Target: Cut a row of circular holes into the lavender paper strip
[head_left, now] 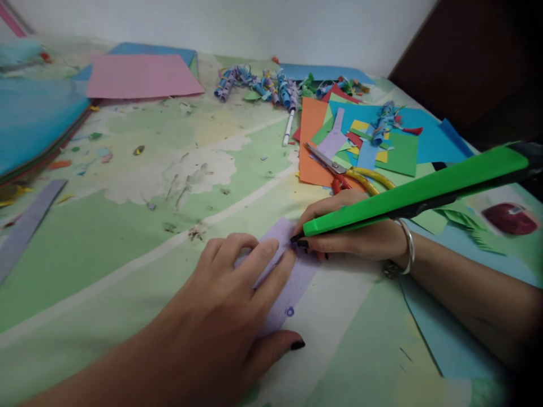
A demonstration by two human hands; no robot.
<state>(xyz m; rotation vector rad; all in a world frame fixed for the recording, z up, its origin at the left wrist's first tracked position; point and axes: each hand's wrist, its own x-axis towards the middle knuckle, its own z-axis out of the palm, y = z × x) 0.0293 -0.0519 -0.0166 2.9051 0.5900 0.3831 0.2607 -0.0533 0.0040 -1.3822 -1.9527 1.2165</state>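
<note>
A strip of purple paper [292,288] lies on the table in front of me, with a small dark purple ring mark near its lower edge. My left hand [237,294] rests on this paper with its fingers spread, pressing it down. At the paper's upper right, my right hand [352,226] is closed around a long green tool with black parts [416,195]. I cannot make out the tool's exact kind; its working end is hidden by the fingertips. Both hands almost meet over the paper.
Scissors [339,168] with yellow and red handles lie beyond my right hand, on coloured paper sheets [314,164]. Behind stand curled paper rolls [258,87] and a white pen [289,127]. Pink paper [144,76] lies back left, a purple strip [29,226] at left.
</note>
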